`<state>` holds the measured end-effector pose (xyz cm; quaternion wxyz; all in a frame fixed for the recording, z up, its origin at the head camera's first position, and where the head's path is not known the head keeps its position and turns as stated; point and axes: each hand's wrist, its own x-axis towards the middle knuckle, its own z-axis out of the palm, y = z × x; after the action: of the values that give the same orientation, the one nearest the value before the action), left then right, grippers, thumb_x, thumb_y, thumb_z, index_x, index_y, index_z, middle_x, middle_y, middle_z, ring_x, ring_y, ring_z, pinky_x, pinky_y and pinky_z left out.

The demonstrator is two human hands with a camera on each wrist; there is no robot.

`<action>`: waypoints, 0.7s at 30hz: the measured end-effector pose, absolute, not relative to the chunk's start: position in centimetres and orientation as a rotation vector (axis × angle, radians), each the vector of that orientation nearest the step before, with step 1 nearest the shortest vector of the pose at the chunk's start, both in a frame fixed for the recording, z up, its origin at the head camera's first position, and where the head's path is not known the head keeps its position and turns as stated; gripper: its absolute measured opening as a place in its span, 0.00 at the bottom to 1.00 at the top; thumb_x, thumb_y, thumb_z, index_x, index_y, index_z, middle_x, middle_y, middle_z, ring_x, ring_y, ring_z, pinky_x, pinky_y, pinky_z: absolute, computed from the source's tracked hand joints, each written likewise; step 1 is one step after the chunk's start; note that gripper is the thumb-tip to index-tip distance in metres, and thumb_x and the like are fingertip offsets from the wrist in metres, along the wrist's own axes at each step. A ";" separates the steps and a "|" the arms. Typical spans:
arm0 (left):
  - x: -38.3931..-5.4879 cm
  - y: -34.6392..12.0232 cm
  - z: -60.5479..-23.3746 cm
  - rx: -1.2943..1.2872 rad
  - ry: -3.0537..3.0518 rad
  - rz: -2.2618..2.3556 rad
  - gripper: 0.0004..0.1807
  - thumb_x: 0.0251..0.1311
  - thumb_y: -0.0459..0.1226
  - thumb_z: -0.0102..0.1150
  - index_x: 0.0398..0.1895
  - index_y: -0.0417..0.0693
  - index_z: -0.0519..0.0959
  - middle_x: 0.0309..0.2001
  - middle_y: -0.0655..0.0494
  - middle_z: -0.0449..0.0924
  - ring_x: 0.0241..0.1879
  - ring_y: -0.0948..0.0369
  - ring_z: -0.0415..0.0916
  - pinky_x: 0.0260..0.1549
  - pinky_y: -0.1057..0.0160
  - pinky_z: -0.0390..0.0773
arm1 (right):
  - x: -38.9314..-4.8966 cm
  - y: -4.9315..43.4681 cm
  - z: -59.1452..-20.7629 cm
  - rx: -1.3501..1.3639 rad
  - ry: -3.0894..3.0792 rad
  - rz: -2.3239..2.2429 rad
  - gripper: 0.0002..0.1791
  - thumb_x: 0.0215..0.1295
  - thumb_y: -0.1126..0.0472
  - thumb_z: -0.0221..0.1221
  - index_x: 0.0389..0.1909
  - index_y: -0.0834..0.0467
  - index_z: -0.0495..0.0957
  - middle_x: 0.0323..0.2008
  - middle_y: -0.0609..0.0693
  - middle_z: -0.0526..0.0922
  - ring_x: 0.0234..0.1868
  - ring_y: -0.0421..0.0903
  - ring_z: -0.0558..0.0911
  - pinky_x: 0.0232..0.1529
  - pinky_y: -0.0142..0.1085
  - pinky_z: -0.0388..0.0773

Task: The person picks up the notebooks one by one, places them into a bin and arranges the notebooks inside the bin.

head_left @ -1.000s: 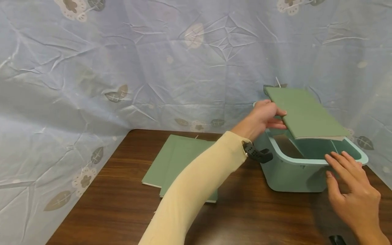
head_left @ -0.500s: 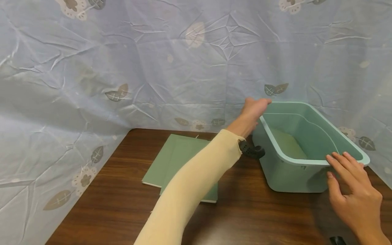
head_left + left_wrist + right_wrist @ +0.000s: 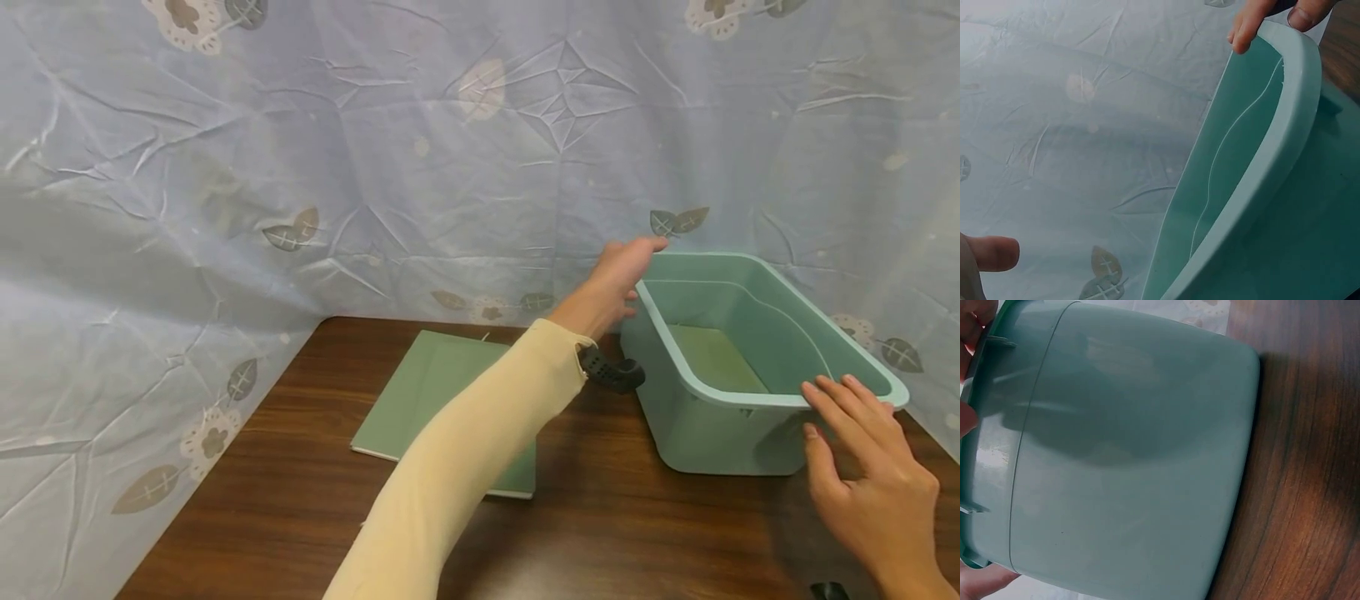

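My left hand (image 3: 611,279) is beside the far left corner of a green plastic bin (image 3: 731,437), with nothing held. Its thumb (image 3: 997,253) sticks out straight, apart from the rim in the left wrist view; its other fingers are mostly hidden. My right hand (image 3: 873,471) grips the bin's near right rim, fingertips over the top and thumb (image 3: 966,419) against the outer wall. Inside the bin, a green notebook (image 3: 716,358) lies flat on the bottom. Other green notebooks (image 3: 427,383) lie overlapping on the table, partly covered by my left sleeve.
The dark wooden table (image 3: 600,533) ends at a patterned curtain (image 3: 420,192) behind and to the left. A black strap (image 3: 828,590) shows under my right wrist. Another black band (image 3: 611,371) circles my left wrist.
My left hand has let go of the notebook it held above the bin; that notebook is now inside. The left hand has drawn slightly left. My right hand has stayed on the rim.
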<state>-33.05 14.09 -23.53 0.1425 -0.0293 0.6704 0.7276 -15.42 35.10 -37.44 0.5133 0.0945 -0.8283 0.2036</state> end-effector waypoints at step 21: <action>-31.3 11.3 -25.6 0.807 3.198 0.498 0.36 0.67 0.68 0.36 0.77 0.78 0.47 0.76 0.63 0.56 0.76 0.55 0.51 0.71 0.48 0.60 | -15.2 34.5 -37.1 0.260 -1.947 0.495 0.21 0.66 0.55 0.54 0.57 0.57 0.82 0.58 0.56 0.82 0.69 0.46 0.72 0.74 0.32 0.59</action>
<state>-31.33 11.34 -25.64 -0.0967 0.2410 0.9542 0.1486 -15.20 34.48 -37.07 0.5296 0.1090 -0.8153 0.2072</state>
